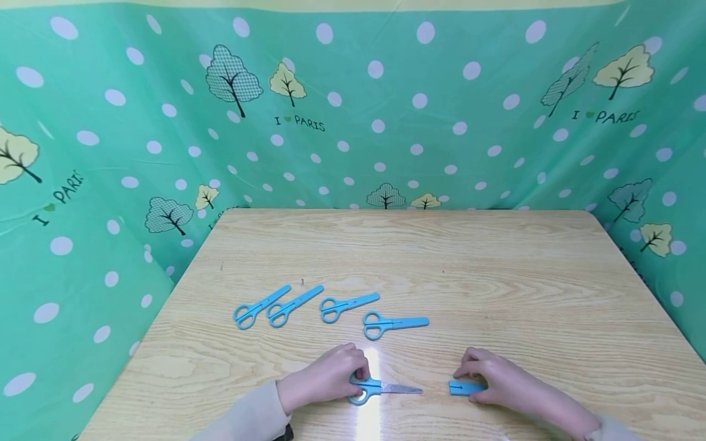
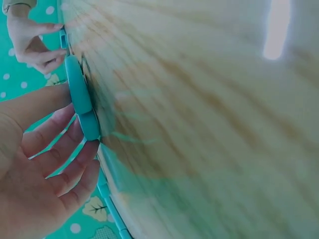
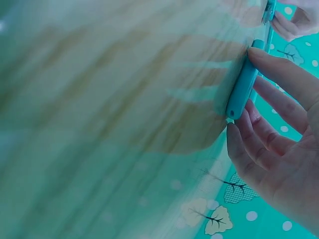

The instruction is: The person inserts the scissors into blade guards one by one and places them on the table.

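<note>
Near the front of the table, my left hand (image 1: 330, 376) holds the blue handle of a pair of scissors (image 1: 401, 389), thumb and fingers around its loops. The bare metal blades lie pointing right. In the left wrist view the blue handle (image 2: 79, 92) shows edge-on between thumb and fingers, close against the tabletop. Across a short gap, my right hand (image 1: 504, 381) pinches a blue blade cover (image 1: 463, 388) by its long sides, its slotted end facing the blade tips. That cover (image 3: 244, 87) also lies along the tabletop in the right wrist view.
Several sheathed blue scissors lie in a row behind my hands, from the leftmost pair (image 1: 261, 307) to the nearest pair (image 1: 394, 324). The wooden table (image 1: 529, 269) is bordered by a green dotted cloth (image 1: 375, 147) at back and sides.
</note>
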{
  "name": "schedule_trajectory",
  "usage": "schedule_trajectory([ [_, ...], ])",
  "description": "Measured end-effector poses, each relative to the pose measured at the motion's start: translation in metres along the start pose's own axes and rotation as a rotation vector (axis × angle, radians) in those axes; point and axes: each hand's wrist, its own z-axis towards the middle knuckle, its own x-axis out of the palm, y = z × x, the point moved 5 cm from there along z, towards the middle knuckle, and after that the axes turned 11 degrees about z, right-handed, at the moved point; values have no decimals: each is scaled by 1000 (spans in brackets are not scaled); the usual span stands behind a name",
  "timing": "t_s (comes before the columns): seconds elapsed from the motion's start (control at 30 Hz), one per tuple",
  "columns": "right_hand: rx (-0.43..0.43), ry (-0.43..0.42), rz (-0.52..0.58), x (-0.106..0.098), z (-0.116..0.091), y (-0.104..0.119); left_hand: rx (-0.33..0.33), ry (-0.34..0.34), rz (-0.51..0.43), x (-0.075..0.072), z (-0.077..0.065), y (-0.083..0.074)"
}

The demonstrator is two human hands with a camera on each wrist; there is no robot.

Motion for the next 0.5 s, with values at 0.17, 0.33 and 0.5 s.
schedule_trajectory([
  [0.17, 46, 17, 68, 0, 1, -1, -13, 2, 12, 1, 1, 0],
  [0.33, 81, 29, 79, 1, 4, -1, -19, 12, 17, 0, 2, -1],
  [0.5, 102, 40, 88, 2, 4, -2, -29, 28, 11, -1, 2, -1],
])
